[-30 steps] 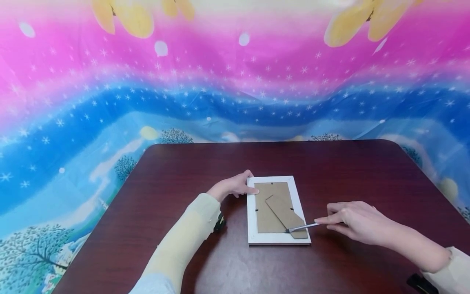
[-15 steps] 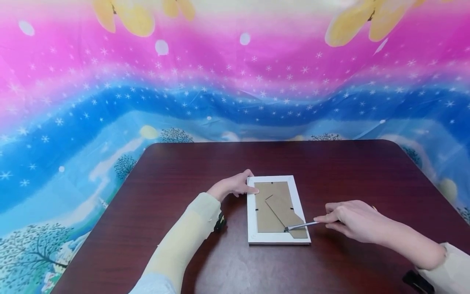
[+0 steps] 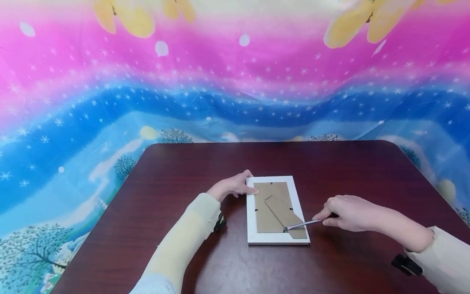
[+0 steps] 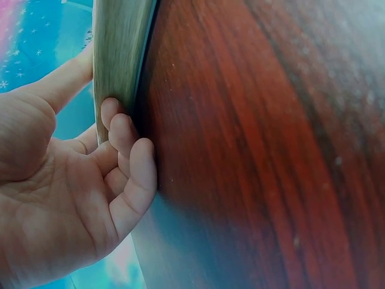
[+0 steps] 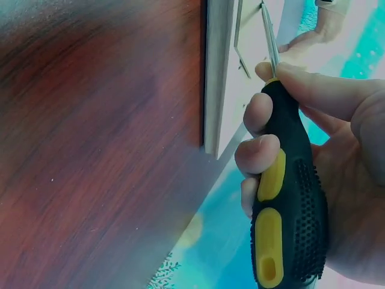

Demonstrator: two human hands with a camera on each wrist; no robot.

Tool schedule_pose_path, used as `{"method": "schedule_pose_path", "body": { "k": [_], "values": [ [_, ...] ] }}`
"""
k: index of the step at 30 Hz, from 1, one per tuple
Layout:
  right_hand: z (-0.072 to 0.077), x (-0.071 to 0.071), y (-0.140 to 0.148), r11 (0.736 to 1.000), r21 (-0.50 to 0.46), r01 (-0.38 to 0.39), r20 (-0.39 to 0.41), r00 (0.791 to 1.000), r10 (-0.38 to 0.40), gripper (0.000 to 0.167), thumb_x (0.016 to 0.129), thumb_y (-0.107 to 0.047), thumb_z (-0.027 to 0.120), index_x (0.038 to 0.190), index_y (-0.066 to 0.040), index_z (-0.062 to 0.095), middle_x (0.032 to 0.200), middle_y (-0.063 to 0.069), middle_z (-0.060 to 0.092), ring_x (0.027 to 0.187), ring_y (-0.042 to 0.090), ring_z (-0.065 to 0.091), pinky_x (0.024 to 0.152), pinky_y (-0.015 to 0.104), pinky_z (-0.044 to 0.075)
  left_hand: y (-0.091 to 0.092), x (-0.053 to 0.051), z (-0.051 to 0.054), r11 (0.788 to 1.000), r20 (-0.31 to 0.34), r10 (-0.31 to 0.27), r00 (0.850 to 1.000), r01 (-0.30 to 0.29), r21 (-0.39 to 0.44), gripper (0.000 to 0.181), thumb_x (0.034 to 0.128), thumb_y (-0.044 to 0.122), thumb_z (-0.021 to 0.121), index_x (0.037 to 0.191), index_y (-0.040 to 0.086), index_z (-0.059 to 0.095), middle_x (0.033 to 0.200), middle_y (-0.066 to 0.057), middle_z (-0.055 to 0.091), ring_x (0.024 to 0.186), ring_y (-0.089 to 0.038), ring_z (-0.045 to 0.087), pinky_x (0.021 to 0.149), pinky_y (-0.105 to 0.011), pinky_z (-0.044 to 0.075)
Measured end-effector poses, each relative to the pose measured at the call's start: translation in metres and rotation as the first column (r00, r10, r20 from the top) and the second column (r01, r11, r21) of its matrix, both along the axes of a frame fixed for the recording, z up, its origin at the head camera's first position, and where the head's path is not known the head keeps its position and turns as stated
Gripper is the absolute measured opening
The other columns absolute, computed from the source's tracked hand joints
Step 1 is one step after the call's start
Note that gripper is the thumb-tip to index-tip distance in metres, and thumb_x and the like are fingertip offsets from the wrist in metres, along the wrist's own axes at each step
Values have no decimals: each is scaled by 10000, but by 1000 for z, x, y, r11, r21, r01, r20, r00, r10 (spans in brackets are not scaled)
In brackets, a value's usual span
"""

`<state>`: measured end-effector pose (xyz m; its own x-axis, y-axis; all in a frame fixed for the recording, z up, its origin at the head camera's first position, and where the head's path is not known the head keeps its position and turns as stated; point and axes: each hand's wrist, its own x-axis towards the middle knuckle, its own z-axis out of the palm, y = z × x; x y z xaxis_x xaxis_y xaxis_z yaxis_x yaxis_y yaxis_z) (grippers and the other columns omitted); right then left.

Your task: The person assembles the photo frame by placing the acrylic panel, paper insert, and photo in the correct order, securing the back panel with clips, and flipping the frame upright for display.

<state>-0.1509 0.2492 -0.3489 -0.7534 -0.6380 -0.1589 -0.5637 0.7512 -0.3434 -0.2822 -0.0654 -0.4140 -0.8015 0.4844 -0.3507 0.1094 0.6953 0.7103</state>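
Observation:
A white picture frame [image 3: 251, 222] lies back side up on the table, its brown backing board [image 3: 269, 214] showing with small black tabs at the edges. My left hand [image 3: 235, 185] holds the frame's upper left side, thumb on top and curled fingers against the wooden edge in the left wrist view. In my right hand [image 3: 350, 212] is a screwdriver [image 5: 295, 198] with a black and yellow handle. Its metal shaft slants across the board's lower right, and the flat tip is at the black tab [image 3: 285, 231] on the near edge. Whether the tip sits under the tab cannot be told.
The dark red wooden table [image 3: 183, 163] extends around the frame on all sides. Behind it hangs a pink and blue patterned cloth [image 3: 235, 90]. A bent line [image 3: 275, 213] on the backing board runs diagonally towards the near tab.
My right hand has shifted, its wrist moving left and up, and more of the handle shows. The screwdriver tip has moved slightly left onto the near tab. My left hand and the frame stay nearly still.

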Motion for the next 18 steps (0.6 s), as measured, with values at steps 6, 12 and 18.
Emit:
{"method": "schedule_pose_path", "body": {
  "k": [6,12,18],
  "values": [
    [-5,3,7,999,-38,-10,16,1000,11,209,872,-206,732,1068,-269,768,853,-241,599,637,-19,420,528,238,335,1,0,-2,1000,5,3,1000,-3,-6,435,912,240,705,1183,89,401,1004,-87,515,853,-249,539,725,-442,516],
    [-8,2,16,998,-60,3,-15,1000,-4,238,895,-248,705,1129,-266,744,971,-115,689,841,115,628,646,334,496,0,0,2,1000,-3,-5,1000,5,-9,424,923,242,692,1180,85,393,967,-86,530,767,-213,501,691,-407,498],
    [-7,-3,25,996,-71,49,-118,991,-58,261,917,-281,682,1172,-246,722,1034,-73,693,944,162,652,719,388,515,-1,0,1,1000,2,-4,1000,4,-20,412,927,245,687,1172,87,395,975,-83,530,783,-216,509,712,-414,506]
  ]
}}
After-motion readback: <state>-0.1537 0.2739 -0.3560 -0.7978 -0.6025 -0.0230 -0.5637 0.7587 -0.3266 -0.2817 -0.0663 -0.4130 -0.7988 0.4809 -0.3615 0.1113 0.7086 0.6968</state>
